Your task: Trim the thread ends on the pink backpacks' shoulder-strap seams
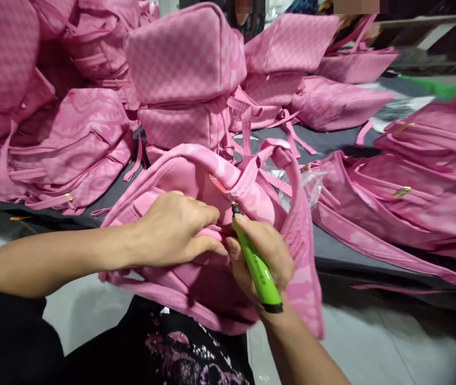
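Note:
A pink backpack (196, 315) with a camouflage pattern rests open over my lap, tilted against the table edge. My left hand (172, 227) reaches into its opening, with thumb and fingers closed on a fold of the pink lining. Close beside it, my right hand (266, 251) wraps round a green pen-shaped tool (258, 270) with black ends. The tool's narrow dark tip points up and away from me, near the backpack's lining. Part of the right fingers is hidden behind the tool, and they come close to the same fabric fold.
Pink backpacks are heaped on the dark table (332, 141), including a stacked bag (175, 59) straight ahead. To the right lies another backpack (424, 187) with a strap hanging over the edge. Clear plastic wrap (312, 187) sits behind my backpack. Partly visible people are at the back.

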